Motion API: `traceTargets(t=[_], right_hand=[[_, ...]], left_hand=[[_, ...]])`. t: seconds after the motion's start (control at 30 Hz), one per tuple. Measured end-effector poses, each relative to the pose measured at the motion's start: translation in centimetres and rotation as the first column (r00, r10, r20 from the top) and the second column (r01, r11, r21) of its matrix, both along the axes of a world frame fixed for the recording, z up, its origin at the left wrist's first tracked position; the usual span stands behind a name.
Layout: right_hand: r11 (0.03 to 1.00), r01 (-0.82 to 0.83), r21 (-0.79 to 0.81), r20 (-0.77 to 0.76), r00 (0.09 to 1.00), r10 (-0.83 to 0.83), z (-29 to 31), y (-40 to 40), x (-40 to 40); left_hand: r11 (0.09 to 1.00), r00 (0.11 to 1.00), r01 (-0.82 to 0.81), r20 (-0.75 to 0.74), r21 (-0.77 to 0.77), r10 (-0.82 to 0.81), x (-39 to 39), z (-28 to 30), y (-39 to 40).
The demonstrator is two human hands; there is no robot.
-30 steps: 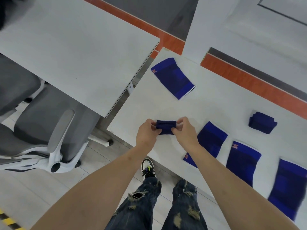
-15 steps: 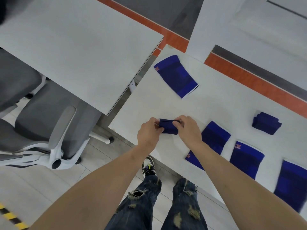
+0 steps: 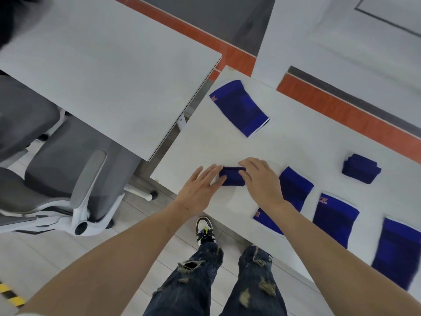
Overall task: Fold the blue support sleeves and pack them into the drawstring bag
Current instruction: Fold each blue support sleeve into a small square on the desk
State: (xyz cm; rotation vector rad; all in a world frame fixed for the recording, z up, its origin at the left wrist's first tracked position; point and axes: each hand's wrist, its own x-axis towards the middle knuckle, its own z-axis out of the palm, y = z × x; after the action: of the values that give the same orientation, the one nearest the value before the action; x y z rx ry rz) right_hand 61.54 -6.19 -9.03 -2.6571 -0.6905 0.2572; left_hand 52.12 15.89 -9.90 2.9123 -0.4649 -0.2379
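A small folded blue support sleeve (image 3: 231, 176) lies on the white table (image 3: 296, 147) near its front left corner. My left hand (image 3: 200, 188) is flat with its fingers spread, fingertips touching the sleeve's left end. My right hand (image 3: 262, 181) lies flat over the sleeve's right end, fingers on top. Another folded sleeve (image 3: 361, 171) sits to the right. An unfolded sleeve (image 3: 241, 107) lies flat at the far left, and three flat ones (image 3: 295, 188) (image 3: 335, 218) (image 3: 401, 252) line the front edge on the right. No drawstring bag is in view.
A second white table (image 3: 102, 71) stands to the left across a narrow gap. A grey office chair (image 3: 68, 174) with white arms is below it. My legs and a shoe (image 3: 205, 231) are under the table's front edge.
The folded sleeve was pinched between both hands just above the table. Now it lies on the table and both hands have flattened out on its ends.
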Motion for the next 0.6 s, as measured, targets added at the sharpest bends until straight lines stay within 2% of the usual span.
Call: traceTargets(t=[0.07, 0.17, 0.3, 0.4, 0.6], right_hand=[[0.996, -0.082, -0.044, 0.094, 0.992, 0.086, -0.3, -0.1, -0.3], [0.978, -0.161, -0.132, 0.092, 0.981, 0.174, -1.3, -0.5, -0.4], [0.969, -0.155, -0.19, 0.028, 0.986, 0.163, -2.2, -1.1, -0.4], [0.961, -0.166, -0.223, 0.032, 0.984, 0.177, -2.4, -1.2, -0.3], [0.956, -0.178, -0.232, -0.037, 0.984, 0.174, -2.7, -1.3, -0.2]], left_hand=[[0.999, 0.999, 0.021, -0.034, 0.043, -0.019, 0.1, 0.1, 0.1], [0.995, 0.999, 0.04, -0.041, 0.095, -0.036, 0.2, 0.5, -0.1], [0.972, 0.986, 0.168, -0.014, 0.164, -0.168, 0.5, 0.6, 0.1], [0.924, 0.957, 0.289, -0.056, 0.252, -0.284, 0.5, 0.2, 0.5], [0.912, 0.951, 0.308, -0.113, 0.271, -0.287, 1.3, 0.3, 0.6]])
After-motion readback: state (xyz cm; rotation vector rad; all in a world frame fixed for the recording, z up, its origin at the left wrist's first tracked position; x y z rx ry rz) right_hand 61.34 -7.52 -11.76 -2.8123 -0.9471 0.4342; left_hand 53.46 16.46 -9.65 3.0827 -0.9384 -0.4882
